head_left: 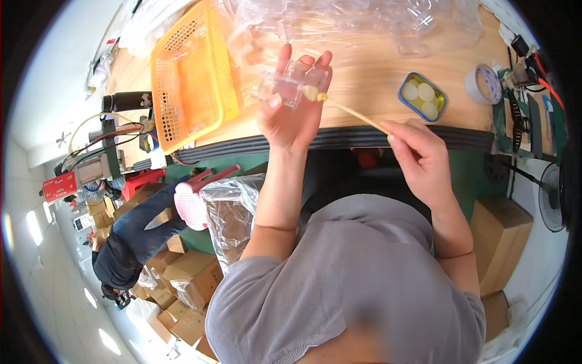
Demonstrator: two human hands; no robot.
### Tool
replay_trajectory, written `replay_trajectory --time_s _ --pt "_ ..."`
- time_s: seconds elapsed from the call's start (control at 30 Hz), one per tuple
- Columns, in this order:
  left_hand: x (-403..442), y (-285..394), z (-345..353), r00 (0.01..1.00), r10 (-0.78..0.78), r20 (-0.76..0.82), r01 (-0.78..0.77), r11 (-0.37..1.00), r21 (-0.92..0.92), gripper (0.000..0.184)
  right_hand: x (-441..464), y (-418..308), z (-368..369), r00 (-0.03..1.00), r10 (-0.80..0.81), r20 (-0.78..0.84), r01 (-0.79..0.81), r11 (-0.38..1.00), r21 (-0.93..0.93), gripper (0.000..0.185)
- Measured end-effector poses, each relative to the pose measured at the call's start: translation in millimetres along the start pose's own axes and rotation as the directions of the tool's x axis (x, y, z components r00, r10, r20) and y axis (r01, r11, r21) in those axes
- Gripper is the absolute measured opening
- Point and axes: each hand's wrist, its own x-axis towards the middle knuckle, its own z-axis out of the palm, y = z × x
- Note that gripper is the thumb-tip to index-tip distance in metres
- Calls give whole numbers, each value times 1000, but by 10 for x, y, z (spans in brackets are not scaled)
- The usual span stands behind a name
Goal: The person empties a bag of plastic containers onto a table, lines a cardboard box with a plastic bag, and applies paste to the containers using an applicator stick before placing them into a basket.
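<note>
My left hand (296, 118) is palm up over the table's near edge, fingers curled around a clear plastic part (291, 85) that looks like a small box-shaped piece. My right hand (421, 155) pinches the end of a thin wooden stick (357, 114). The stick points left, and its pale, thick tip with a yellow band below it (315, 94) is at the clear part; whether it touches, I cannot tell. Right of the hands lies a blue-rimmed tin (422, 97) holding several pale round discs.
A yellow plastic basket (160, 100) stands at the left of the wooden table (364, 73). Clear plastic pieces (364, 24) pile up at the back. A tape roll (483, 84) sits at the right. Below left are a lined bin (230, 206), a pink stool (191, 203) and another person (133, 242).
</note>
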Motion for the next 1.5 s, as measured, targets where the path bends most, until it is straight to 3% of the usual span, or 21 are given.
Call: replay_trajectory --time_s 0.07,0.13,0.2,0.23,0.27,0.3,0.37,0.47,0.53,0.57,0.63,0.77,0.8,0.9,0.93,1.03,1.13,1.23,1.27,1.37,1.5 --pt "-36 158 -66 997 42 65 -47 996 76 80 2 -39 42 997 33 64 -38 995 88 21" --pt "-95 489 -110 982 186 40 -188 907 378 76 18 -44 38 995 36 89 -48 990 134 20" --pt "-82 925 -259 850 527 -18 -264 456 850 77 22 -20 11 997 62 52 -70 984 163 19" --pt "-104 1085 -227 740 666 -93 -96 241 966 80 19 0 -6 997 75 35 -80 981 178 19" --pt "-61 1229 -327 684 727 -53 -34 105 994 83 8 52 -30 998 54 28 -57 989 138 19" --pt "-76 1427 -561 671 741 -5 179 -155 972 84 -14 87 -38 998 57 21 -59 989 134 19" --pt "-40 1538 -771 656 727 203 487 -613 622 75 -50 132 -35 998 60 8 -60 990 128 19" --pt "131 1245 -778 737 469 486 96 -785 612 56 -112 161 -52 994 107 19 -108 989 104 19" --pt "389 866 -720 823 359 440 -129 -637 760 36 -158 162 -69 987 161 29 -163 982 92 19" --pt "508 706 -720 911 266 316 -91 -616 782 36 -177 157 -83 982 185 34 -188 979 82 19" --pt "928 509 -1052 909 178 377 -187 -633 751 37 -224 148 -117 979 204 30 -205 976 68 20" --pt "1500 492 -1594 922 8 386 -191 -860 474 38 -353 152 -228 978 206 -12 -206 978 33 20" --pt "1569 538 -1618 949 -36 313 -167 -901 401 35 -392 155 -260 974 224 -31 -222 974 42 20" --pt "1606 626 -1481 989 135 -56 144 -848 510 37 -500 226 -329 959 268 -92 -262 962 79 20" --pt "1542 652 -1412 972 221 83 131 -796 590 43 -542 277 -340 955 277 -111 -268 959 91 20" --pt "1611 629 -1123 927 286 -241 357 -483 800 46 -580 339 -352 948 302 -101 -292 951 103 20" --pt "1683 402 -1227 980 129 -149 196 -573 796 52 -522 317 -348 958 281 -51 -277 958 68 20" --pt "1638 320 -1136 975 168 -149 223 -650 727 54 -408 239 -339 967 246 -68 -241 968 76 20" --pt "1622 342 -1175 981 78 -178 187 -624 759 49 -390 217 -340 966 243 -87 -236 968 85 20" --pt "1208 243 -974 1000 -7 -1 -2 -391 920 41 -343 230 -367 959 268 -93 -255 958 130 20" --pt "473 191 -300 963 -128 238 -269 -387 882 37 -269 264 -410 978 192 -84 -194 981 -9 19"
